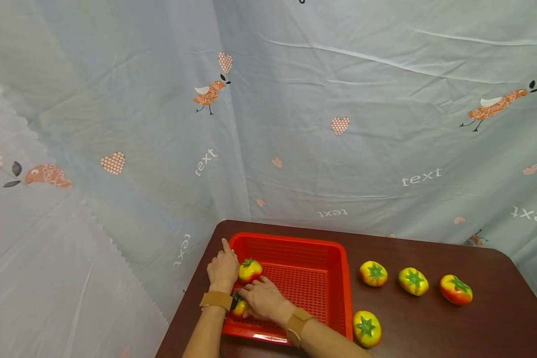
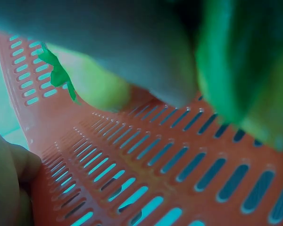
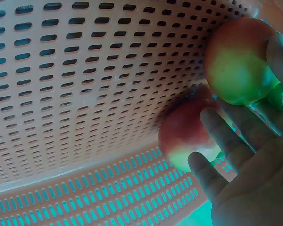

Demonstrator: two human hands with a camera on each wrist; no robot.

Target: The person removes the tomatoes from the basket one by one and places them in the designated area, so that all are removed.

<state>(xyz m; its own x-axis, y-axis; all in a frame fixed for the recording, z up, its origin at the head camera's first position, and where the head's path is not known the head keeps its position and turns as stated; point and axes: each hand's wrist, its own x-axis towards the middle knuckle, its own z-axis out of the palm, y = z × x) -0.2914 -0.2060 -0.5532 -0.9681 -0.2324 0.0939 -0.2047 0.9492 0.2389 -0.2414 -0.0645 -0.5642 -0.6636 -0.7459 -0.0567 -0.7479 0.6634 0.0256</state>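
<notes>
A red plastic basket (image 1: 291,238) with slotted walls sits on the table. My left hand (image 1: 223,271) holds its left rim, forefinger stretched towards the far corner. In the left wrist view, part of that hand (image 2: 12,176) lies against the basket wall. Inside, by the left wall, are two yellow-red toy persimmons with green leafy tops. My right hand (image 1: 268,299) reaches in and grips the nearer persimmon (image 1: 239,309), which it partly covers. The right wrist view shows this persimmon (image 3: 238,61) between thumb and fingers; fingertips overlap the farther persimmon (image 1: 250,271).
To the right of the basket, several more persimmons lie on the dark table (image 1: 429,328): one (image 1: 367,328) close to the basket's near right corner, another (image 1: 373,273) behind it, others (image 1: 413,281) farther right. A patterned cloth (image 1: 295,99) hangs behind and at the left.
</notes>
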